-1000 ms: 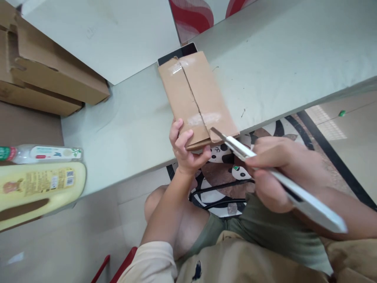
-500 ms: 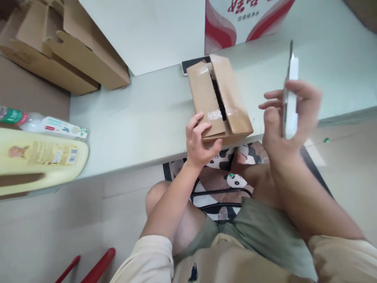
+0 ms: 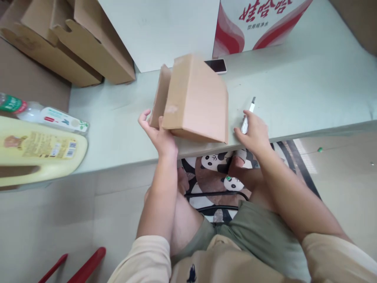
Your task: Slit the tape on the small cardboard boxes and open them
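Box: the small brown box (image 3: 203, 102) is at the middle of the worktop (image 3: 309, 86), close above its front edge, tilted, with a flap (image 3: 160, 94) standing out on its left side and a gap between flap and body.
Left hand: the left hand (image 3: 161, 137) is at the box's near left corner, fingers gripping it by the flap, one fingertip outside the flap and another in the gap.
Right hand: the right hand (image 3: 255, 131) is just right of the box, over the worktop's front edge, finger and thumb bent about the cutter's handle; whether they press on it, I cannot tell.
Cutter: the white cutter (image 3: 249, 116) points towards the worktop's back edge, its blade out, well apart from the box.
Phone: the phone (image 3: 219, 66) lies behind the box, near the foot of the large white box (image 3: 161, 35).
Back edge: a red and white carton (image 3: 262, 27) stands right of the large white box.
Left end: brown cartons (image 3: 97, 51) stand towards the back corner; a bottle (image 3: 31, 111) and a yellow jug (image 3: 59, 149) lie side by side, the jug nearer the front corner.
Floor: a panda mat (image 3: 212, 162) shows below the front edge.
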Motion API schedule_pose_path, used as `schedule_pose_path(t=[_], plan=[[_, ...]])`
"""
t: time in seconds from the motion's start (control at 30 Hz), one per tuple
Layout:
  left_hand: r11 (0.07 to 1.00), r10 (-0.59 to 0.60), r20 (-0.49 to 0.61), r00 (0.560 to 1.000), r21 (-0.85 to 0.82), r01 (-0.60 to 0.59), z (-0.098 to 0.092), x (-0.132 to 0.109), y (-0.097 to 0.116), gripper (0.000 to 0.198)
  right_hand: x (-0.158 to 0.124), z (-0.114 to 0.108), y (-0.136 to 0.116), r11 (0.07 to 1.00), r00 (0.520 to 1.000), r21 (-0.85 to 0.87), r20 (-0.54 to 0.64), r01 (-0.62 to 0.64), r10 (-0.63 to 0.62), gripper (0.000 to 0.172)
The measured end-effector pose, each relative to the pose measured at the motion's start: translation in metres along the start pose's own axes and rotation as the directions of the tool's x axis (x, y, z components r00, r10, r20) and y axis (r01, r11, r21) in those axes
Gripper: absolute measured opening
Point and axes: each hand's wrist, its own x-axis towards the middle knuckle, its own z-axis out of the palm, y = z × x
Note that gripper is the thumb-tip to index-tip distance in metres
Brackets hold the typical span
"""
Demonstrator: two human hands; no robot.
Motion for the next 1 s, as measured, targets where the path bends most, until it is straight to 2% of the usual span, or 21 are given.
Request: schedule_pose_path(t=[0.13, 0.23, 0.33, 0.43, 0.6, 0.67, 0.77, 0.87, 0.93, 1.0], plan=[[0.954, -0.299, -0.014, 0.954, -0.043, 0.298, -0.005, 0.008, 0.002, 0.053, 0.000, 0.001, -0.003, 0.995, 0.998, 0.096, 0.055, 0.036, -0.041, 0.066], [0.923, -0.385, 0.064, 0.921, 0.030, 0.384, -0.007, 0.012, 0.004, 0.042, -0.003, 0.001, -0.004, 0.996, 0.997, 0.065, 0.056, 0.057, -0.060, 0.066], [0.954, -0.293, 0.136, 0.946, 0.112, 0.280, -0.009, 0.014, 0.005, 0.037, -0.004, 0.002, 0.000, 0.999, 0.997, -0.014, 0.067, 0.032, -0.031, 0.067], [0.979, -0.188, 0.157, 0.970, 0.105, 0.172, -0.007, 0.013, 0.002, 0.027, -0.003, 0.005, 0.007, 0.999, 0.998, -0.009, 0.052, 0.033, -0.032, 0.062], [0.981, -0.184, 0.191, 0.964, -0.032, 0.193, -0.003, 0.008, -0.009, 0.023, 0.000, 0.008, 0.007, 0.978, 0.994, 0.180, -0.037, 0.108, -0.103, 0.050], [0.975, -0.196, 0.227, 0.954, -0.059, 0.215, -0.002, 0.007, -0.013, 0.022, 0.000, 0.007, 0.004, 0.968, 0.995, 0.236, -0.051, 0.090, -0.081, 0.047], [0.981, -0.143, 0.292, 0.946, -0.086, 0.175, -0.003, 0.005, -0.016, 0.024, 0.001, 0.006, 0.003, 0.946, 0.998, 0.320, -0.060, 0.051, -0.033, 0.043], [0.985, -0.074, 0.380, 0.922, -0.119, 0.128, -0.007, 0.003, -0.015, 0.036, 0.003, 0.007, 0.005, 0.868, 0.997, 0.495, -0.072, 0.019, 0.019, 0.036], [0.983, -0.087, 0.461, 0.883, -0.104, 0.150, -0.010, 0.003, -0.015, 0.044, 0.005, 0.009, 0.007, 0.771, 0.998, 0.636, -0.036, -0.017, 0.052, 0.030], [0.980, -0.124, 0.542, 0.831, -0.064, 0.188, -0.014, 0.002, -0.016, 0.052, 0.007, 0.012, 0.009, 0.724, 0.997, 0.690, -0.056, -0.003, 0.058, 0.025]])
